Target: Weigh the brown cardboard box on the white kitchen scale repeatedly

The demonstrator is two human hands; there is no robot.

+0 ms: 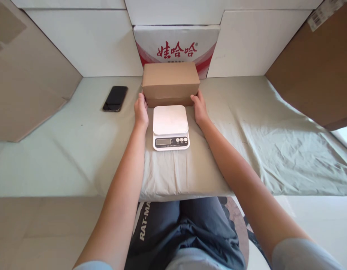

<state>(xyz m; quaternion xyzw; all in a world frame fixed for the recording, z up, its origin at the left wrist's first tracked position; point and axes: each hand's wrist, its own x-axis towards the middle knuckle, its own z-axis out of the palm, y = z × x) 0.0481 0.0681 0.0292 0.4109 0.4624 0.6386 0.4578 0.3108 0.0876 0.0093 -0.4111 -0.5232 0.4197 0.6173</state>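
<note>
A closed brown cardboard box [170, 84] is on the cloth-covered table, right behind a white digital kitchen scale [170, 120]. My left hand [141, 110] grips the box at its lower left side, with the thumb up along the edge. On the opposite side my right hand [200, 108] grips its lower right corner, the thumb showing on the front. The other fingers of both hands are partly hidden by the box. Nothing lies on the scale's platform, and its display looks blank.
A black smartphone [115, 98] lies to the left on the greenish tablecloth [63, 157]. A white carton with red lettering [176, 41] stands behind the box. Large brown cardboard panels rise at the left [33, 71] and right [316, 67].
</note>
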